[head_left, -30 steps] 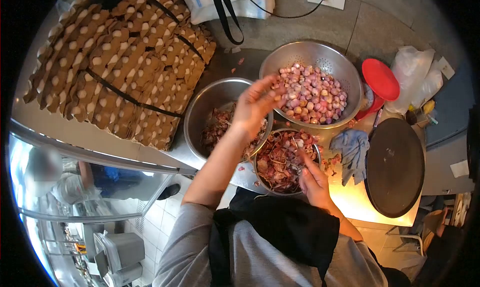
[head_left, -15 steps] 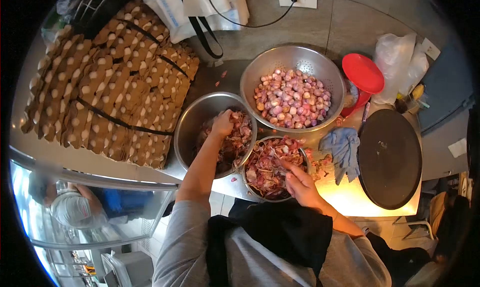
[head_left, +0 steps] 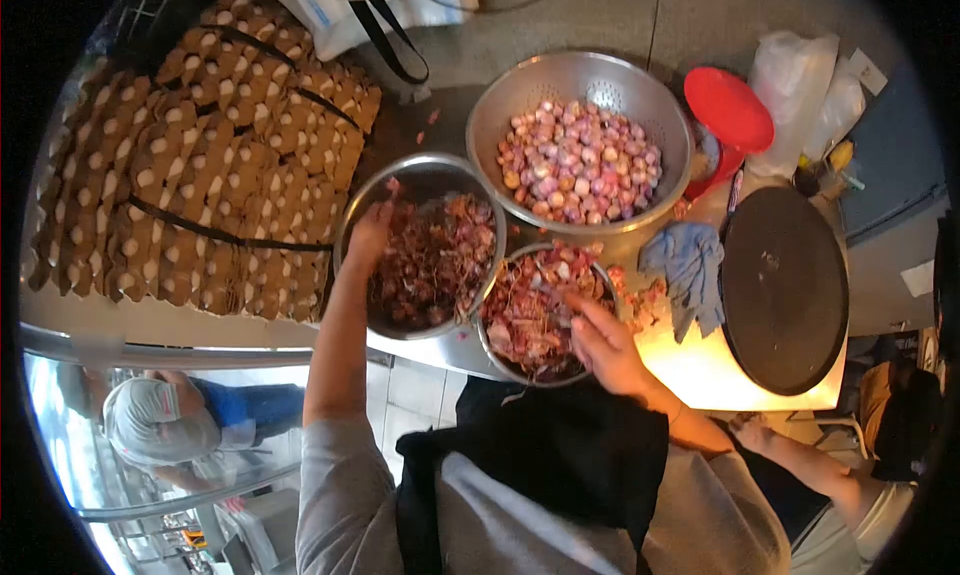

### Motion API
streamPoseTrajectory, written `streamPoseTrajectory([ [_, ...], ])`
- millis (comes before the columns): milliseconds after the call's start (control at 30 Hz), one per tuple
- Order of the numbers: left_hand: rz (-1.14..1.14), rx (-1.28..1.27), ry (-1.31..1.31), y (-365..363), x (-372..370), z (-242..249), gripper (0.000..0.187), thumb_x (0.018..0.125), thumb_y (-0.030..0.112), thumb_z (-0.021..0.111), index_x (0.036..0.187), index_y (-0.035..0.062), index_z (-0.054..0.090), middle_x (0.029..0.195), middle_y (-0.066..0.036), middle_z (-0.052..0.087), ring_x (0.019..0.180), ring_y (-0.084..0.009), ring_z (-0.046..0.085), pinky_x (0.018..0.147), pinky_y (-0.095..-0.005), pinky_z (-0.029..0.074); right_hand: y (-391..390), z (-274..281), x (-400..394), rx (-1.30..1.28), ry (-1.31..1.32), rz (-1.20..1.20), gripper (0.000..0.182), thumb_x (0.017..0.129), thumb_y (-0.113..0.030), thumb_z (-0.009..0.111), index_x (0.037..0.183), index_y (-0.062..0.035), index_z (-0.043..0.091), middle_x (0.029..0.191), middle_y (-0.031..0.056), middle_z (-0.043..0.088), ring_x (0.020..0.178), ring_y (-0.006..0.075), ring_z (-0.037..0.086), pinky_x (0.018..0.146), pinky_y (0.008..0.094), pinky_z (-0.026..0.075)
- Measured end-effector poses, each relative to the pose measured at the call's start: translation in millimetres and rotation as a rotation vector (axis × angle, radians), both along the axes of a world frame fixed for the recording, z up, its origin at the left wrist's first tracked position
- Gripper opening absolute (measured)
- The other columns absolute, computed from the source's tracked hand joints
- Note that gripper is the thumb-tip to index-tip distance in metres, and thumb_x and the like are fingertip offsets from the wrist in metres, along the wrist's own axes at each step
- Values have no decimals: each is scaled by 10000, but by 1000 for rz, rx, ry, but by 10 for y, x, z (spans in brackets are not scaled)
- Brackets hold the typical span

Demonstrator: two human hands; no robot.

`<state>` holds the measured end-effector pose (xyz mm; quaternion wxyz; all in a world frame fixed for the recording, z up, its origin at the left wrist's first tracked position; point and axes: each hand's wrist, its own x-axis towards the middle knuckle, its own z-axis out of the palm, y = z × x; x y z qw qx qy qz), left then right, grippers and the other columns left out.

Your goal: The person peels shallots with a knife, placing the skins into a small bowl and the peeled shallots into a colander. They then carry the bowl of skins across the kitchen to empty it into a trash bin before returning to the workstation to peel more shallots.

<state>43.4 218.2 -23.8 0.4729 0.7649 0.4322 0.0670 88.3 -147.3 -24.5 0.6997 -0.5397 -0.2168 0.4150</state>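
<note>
My left hand (head_left: 372, 233) is at the left inside of a steel bowl (head_left: 350, 305) that holds dark shallots and loose skins (head_left: 430, 255). Its fingers are blurred, and I cannot tell what they hold. Over the right side of a smaller bowl of reddish peelings (head_left: 540, 325) is my right hand (head_left: 603, 345), its fingers closed on a knife (head_left: 556, 293) that shows only as a blurred blade. Behind both bowls, a large steel colander (head_left: 640, 95) contains peeled pink shallots (head_left: 580, 165).
Strapped egg trays (head_left: 200, 165) stand at the left. To the right are a blue cloth (head_left: 685, 270), a round black tray (head_left: 783, 295), a red plastic scoop (head_left: 728, 110) and plastic bags (head_left: 795, 95). Another person's arm (head_left: 815, 465) shows at lower right.
My left hand has moved left from the middle of the steel bowl to its left side. The view has shifted slightly. Another person's arm has appeared at lower right.
</note>
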Motion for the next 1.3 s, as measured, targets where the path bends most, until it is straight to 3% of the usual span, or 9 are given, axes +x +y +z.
streamPoseTrajectory([
  [100,-285,913,-8,-75,44,-188,295,784,253,571,1008,62,549,900,-144,592,835,-315,559,715,-376,455,-2,-13,6,18,3,9,366,913,-163,407,1245,-14,368,640,-40,383,546,42,362,493,175,309],
  [233,-665,482,203,-238,353,-485,381,735,122,591,1112,158,542,992,-146,579,886,-287,562,727,-334,445,-7,8,5,2,40,15,355,912,-159,408,1235,-15,380,652,-37,391,551,41,365,499,173,311],
  [333,-759,884,158,-406,479,-666,386,742,91,570,1123,126,524,1052,-150,548,937,-234,549,788,-312,434,4,51,-6,-2,12,-7,349,912,-159,410,1229,-16,388,653,-37,392,550,39,362,500,169,309],
  [433,-722,504,399,-540,511,-252,357,755,45,551,1109,62,511,1098,-137,524,917,-207,557,820,-315,439,-9,81,2,7,1,-12,346,912,-159,411,1227,-17,390,653,-38,391,548,38,360,500,166,306],
  [533,-304,-320,-276,-534,254,-162,302,774,15,530,1075,18,502,1103,-128,520,914,-211,551,825,-338,455,-19,57,11,11,24,-13,364,915,-169,398,1250,-27,369,633,-38,386,532,42,357,491,168,303],
  [600,-186,-590,-474,-718,75,75,259,797,18,521,1055,28,509,1022,-121,550,897,-199,552,782,-326,476,-11,45,32,23,20,13,397,919,-188,375,1287,-46,332,594,-36,374,504,49,349,474,176,297],
  [767,-197,-923,-596,-1400,-248,399,258,824,63,525,1082,58,506,949,-97,566,846,-159,561,726,-272,488,41,161,32,24,-158,126,437,894,-126,430,1301,-25,308,979,64,534,868,137,515,757,230,394],
  [900,-180,-1015,-707,-1861,-322,336,313,803,108,576,1097,33,499,951,-45,582,805,-122,569,691,-228,474,123,202,8,103,-536,36,458,878,-110,449,1304,-24,306,1286,137,406,1196,206,372,982,285,260],
  [1300,-133,-875,-682,-2062,-453,283,208,794,54,575,1001,50,557,996,-55,584,840,-153,582,706,-313,509,34,193,-29,66,-569,35,442,873,-125,465,1278,-9,332,1232,146,447,1142,208,432,942,298,320],
])
